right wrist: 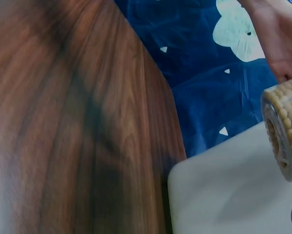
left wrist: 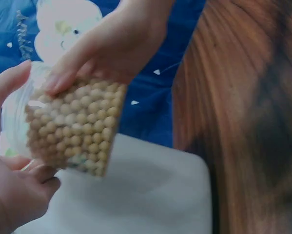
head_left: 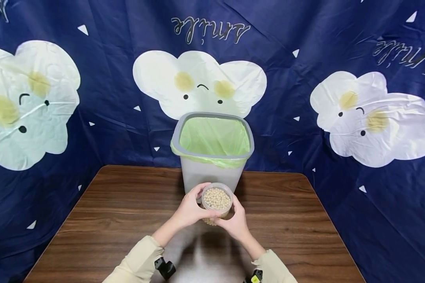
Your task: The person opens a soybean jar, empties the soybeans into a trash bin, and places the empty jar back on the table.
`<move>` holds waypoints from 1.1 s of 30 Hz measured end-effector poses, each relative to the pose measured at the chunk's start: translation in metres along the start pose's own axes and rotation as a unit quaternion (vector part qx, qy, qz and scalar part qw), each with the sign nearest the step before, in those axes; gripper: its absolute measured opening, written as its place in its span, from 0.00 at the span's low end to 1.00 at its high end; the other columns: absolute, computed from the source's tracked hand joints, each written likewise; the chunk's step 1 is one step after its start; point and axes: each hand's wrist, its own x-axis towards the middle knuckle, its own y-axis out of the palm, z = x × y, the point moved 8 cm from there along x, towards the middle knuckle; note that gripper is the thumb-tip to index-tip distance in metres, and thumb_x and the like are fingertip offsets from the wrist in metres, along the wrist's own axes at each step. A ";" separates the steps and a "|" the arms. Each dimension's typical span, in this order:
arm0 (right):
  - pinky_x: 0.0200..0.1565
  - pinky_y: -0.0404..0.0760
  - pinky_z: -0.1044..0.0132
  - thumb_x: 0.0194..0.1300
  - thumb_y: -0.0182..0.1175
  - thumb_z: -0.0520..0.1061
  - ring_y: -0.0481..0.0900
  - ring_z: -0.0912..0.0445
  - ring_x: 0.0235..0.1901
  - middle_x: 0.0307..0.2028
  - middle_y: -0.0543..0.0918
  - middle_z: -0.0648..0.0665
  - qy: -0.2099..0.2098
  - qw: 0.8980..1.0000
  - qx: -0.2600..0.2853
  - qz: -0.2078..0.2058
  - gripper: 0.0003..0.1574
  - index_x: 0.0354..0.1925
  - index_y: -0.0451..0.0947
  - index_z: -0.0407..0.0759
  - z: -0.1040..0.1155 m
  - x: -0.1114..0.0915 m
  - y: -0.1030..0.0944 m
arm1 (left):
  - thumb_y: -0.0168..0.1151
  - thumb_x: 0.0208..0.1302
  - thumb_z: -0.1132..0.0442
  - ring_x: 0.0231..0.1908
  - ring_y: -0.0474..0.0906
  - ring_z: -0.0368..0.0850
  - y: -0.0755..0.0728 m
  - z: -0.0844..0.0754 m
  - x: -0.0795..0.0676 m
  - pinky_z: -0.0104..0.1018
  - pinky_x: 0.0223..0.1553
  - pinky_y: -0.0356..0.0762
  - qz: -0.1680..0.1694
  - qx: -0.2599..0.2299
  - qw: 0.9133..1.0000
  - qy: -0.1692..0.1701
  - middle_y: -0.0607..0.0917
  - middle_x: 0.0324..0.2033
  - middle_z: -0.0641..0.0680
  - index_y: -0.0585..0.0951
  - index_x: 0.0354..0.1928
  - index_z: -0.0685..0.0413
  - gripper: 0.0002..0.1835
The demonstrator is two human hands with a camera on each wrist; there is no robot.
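Observation:
A clear plastic jar (head_left: 217, 199) filled with round beige beans, like soybeans, is held between both hands in front of the bin. Its mouth is uncovered in the head view, and the beans reach near the rim. My left hand (head_left: 190, 209) grips the jar's left side, with the thumb across the near side. On the opposite side my right hand (head_left: 238, 222) grips it, its thumb also at the near side. Through the jar wall (left wrist: 75, 124) the packed beans show in the left wrist view. Only the jar's base end (right wrist: 285, 129) appears in the right wrist view.
Directly behind the jar stands a grey-white bin (head_left: 212, 173) lined with a green bag (head_left: 216, 135). It is on a brown wooden table (head_left: 287, 220). A dark blue cloth (head_left: 287, 35) printed with white clouds surrounds the table at the back and sides.

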 end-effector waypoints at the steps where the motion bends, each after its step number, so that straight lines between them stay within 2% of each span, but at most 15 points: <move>1: 0.48 0.73 0.66 0.37 0.71 0.33 0.73 0.53 0.49 0.51 0.75 0.33 0.009 1.000 0.005 -0.004 0.49 0.59 0.62 0.28 0.000 -0.001 0.000 | 0.77 0.34 0.64 0.52 0.73 0.50 0.001 0.001 0.001 0.45 0.55 0.66 0.015 -0.017 1.000 -0.005 0.77 0.51 0.57 0.69 0.58 0.61 0.43; 5: 0.49 0.71 0.69 0.38 0.70 0.32 0.73 0.56 0.49 0.50 0.74 0.33 0.028 0.999 0.021 -0.012 0.48 0.59 0.62 0.27 -0.003 -0.004 0.002 | 0.73 0.40 0.69 0.55 0.70 0.56 0.006 0.003 0.001 0.48 0.56 0.63 0.074 -0.079 0.994 -0.021 0.73 0.54 0.64 0.64 0.60 0.68 0.42; 7: 0.49 0.71 0.70 0.38 0.70 0.32 0.73 0.54 0.49 0.50 0.75 0.32 0.032 0.999 0.023 -0.018 0.47 0.58 0.62 0.27 -0.002 -0.005 0.002 | 0.72 0.42 0.68 0.57 0.68 0.56 0.007 0.013 0.003 0.47 0.56 0.64 0.087 -0.099 0.991 -0.022 0.72 0.55 0.64 0.63 0.61 0.68 0.41; 12: 0.50 0.70 0.70 0.39 0.69 0.33 0.73 0.47 0.47 0.48 0.75 0.31 0.027 0.999 0.024 -0.035 0.45 0.56 0.63 0.24 0.000 -0.004 0.003 | 0.70 0.47 0.65 0.60 0.65 0.56 0.008 0.019 0.002 0.46 0.56 0.64 0.094 -0.120 0.987 -0.051 0.70 0.57 0.65 0.62 0.62 0.68 0.41; 15: 0.49 0.71 0.69 0.38 0.69 0.33 0.74 0.46 0.47 0.47 0.76 0.30 0.020 0.999 0.023 -0.029 0.44 0.56 0.63 0.23 0.000 -0.002 0.001 | 0.70 0.47 0.64 0.59 0.65 0.57 0.008 0.023 0.004 0.46 0.56 0.64 0.105 -0.121 0.986 -0.049 0.69 0.58 0.66 0.60 0.62 0.69 0.42; 19: 0.48 0.71 0.71 0.38 0.68 0.31 0.74 0.52 0.46 0.47 0.75 0.30 0.028 0.998 0.049 0.010 0.44 0.56 0.63 0.23 -0.005 0.000 0.000 | 0.69 0.47 0.68 0.58 0.65 0.61 0.004 0.031 0.010 0.40 0.53 0.68 0.134 -0.144 0.979 -0.044 0.66 0.58 0.69 0.57 0.63 0.72 0.43; 22: 0.49 0.71 0.71 0.40 0.67 0.31 0.73 0.57 0.46 0.47 0.75 0.29 0.035 0.995 0.076 0.060 0.43 0.56 0.63 0.23 -0.008 0.001 0.004 | 0.68 0.46 0.70 0.58 0.65 0.61 0.004 0.037 0.013 0.35 0.49 0.71 0.175 -0.173 0.968 -0.042 0.65 0.59 0.71 0.55 0.64 0.73 0.44; 25: 0.50 0.70 0.70 0.41 0.67 0.32 0.73 0.58 0.47 0.47 0.75 0.28 0.034 0.990 0.089 0.103 0.43 0.57 0.62 0.23 -0.008 0.001 0.009 | 0.69 0.44 0.70 0.56 0.68 0.56 0.007 0.039 0.013 0.34 0.48 0.72 0.216 -0.191 0.957 -0.030 0.66 0.58 0.71 0.55 0.64 0.74 0.45; 29: 0.51 0.70 0.68 0.42 0.68 0.32 0.73 0.57 0.47 0.47 0.74 0.27 0.030 0.987 0.098 0.123 0.43 0.57 0.62 0.23 -0.008 0.001 0.013 | 0.71 0.42 0.67 0.50 0.73 0.43 0.009 0.039 0.013 0.32 0.49 0.71 0.229 -0.193 0.954 -0.003 0.69 0.56 0.71 0.58 0.62 0.74 0.45; 33: 0.51 0.71 0.68 0.40 0.68 0.30 0.73 0.56 0.47 0.48 0.73 0.26 0.022 0.987 0.104 0.124 0.45 0.57 0.61 0.22 -0.008 0.000 0.016 | 0.73 0.41 0.65 0.46 0.75 0.39 0.009 0.036 0.011 0.31 0.47 0.73 0.220 -0.191 0.956 0.025 0.70 0.53 0.74 0.61 0.59 0.76 0.44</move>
